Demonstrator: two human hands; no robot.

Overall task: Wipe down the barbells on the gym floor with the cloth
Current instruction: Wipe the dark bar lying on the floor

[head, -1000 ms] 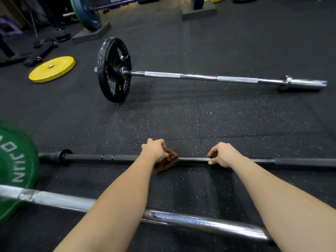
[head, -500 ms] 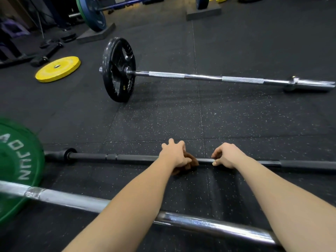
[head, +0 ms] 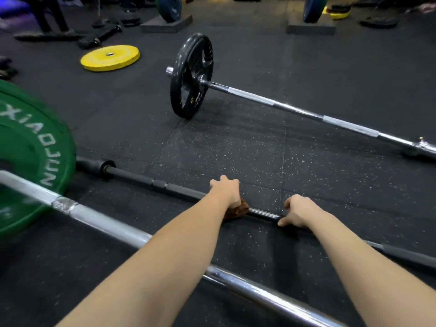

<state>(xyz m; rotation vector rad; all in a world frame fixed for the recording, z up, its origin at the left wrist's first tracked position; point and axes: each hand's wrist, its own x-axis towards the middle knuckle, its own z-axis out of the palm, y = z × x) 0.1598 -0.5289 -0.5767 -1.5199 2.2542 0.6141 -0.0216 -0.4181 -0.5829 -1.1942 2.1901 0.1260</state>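
Both hands curl around the black barbell [head: 165, 186], the left hand [head: 226, 191] gripping a brown cloth [head: 237, 210]; best to steady with the right hand [head: 298, 211] and slide the cloth snugly lengthwise.

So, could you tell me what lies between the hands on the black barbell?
Only bare black barbell, from the cloth under the left hand to the right hand; head view.

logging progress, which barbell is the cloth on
The black barbell in the middle, with the cloth under the left hand; the near chrome barbell and far chrome barbell have none.
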